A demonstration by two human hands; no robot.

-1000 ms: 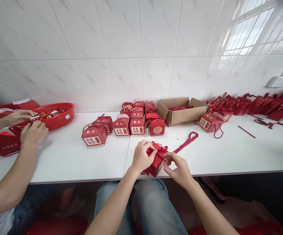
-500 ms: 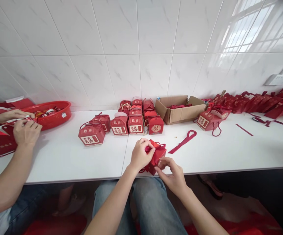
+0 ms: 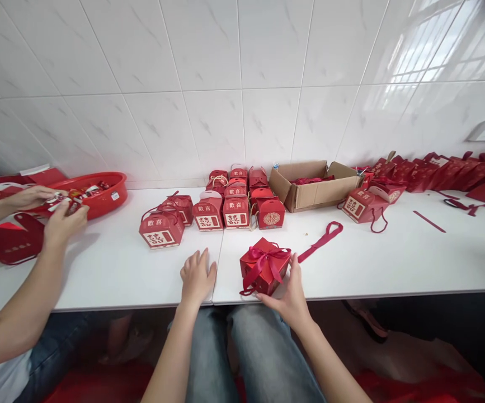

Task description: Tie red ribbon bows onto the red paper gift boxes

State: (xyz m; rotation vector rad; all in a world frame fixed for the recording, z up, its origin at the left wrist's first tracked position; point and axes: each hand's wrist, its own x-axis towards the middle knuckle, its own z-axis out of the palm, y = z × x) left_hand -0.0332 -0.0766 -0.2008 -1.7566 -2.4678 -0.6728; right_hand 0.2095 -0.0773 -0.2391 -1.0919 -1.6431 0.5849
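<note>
A small red gift box (image 3: 259, 275) stands near the table's front edge, with a shiny dark-pink ribbon bow (image 3: 264, 258) tied on its top. My right hand (image 3: 289, 292) is at the box's right side, thumb at the lower front and fingers along the right face, gripping that corner. My left hand (image 3: 197, 275) rests apart from the box on the white tabletop, its fingers spread and holding nothing. A looped length of ribbon (image 3: 321, 242) lies right of the box.
Several finished red boxes (image 3: 236, 212) stand in rows behind, with more (image 3: 161, 226) to the left. A cardboard carton (image 3: 321, 193) is by the wall. At left, a co-worker's hands (image 3: 64, 221) hold wrapped sweets beside a red basin (image 3: 116, 190). More red boxes (image 3: 422, 173) line the right.
My left hand has let go of the bow and moved left onto the table. My right hand has shifted to the box's side. The co-worker's hands have lifted the sweets slightly.
</note>
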